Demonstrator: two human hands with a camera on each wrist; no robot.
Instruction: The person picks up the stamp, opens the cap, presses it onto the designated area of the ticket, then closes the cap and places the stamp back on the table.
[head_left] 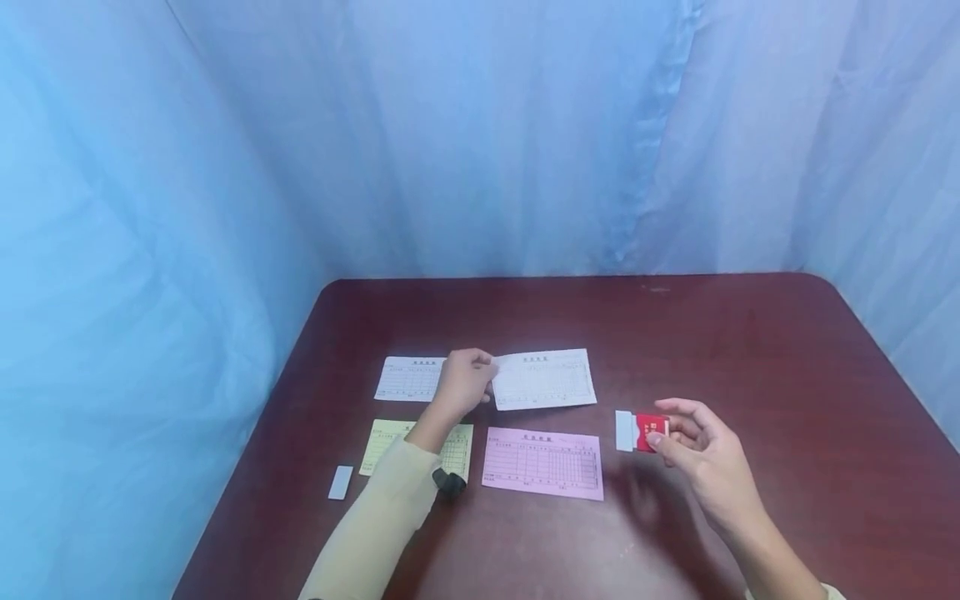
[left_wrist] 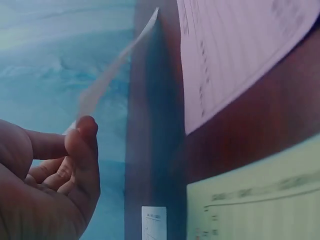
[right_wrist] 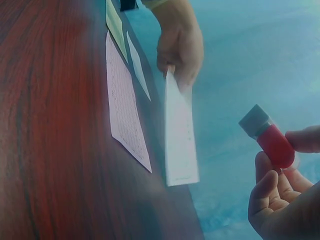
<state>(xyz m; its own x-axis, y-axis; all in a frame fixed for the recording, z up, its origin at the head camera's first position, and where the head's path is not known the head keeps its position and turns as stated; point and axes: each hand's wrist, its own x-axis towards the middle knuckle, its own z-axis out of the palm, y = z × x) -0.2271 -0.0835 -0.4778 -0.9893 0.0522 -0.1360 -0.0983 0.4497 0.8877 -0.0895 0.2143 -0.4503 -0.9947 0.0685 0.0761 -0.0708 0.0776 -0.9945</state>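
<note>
While my left hand (head_left: 465, 383) pinches a white printed slip (head_left: 544, 380), my right hand (head_left: 707, 454) grips a red, pale-ended block (head_left: 642, 431).

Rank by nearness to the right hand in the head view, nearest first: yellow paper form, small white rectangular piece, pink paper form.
1. Pink paper form, left of the right hand.
2. Yellow paper form, left of the pink form.
3. Small white rectangular piece, farthest left.
</note>
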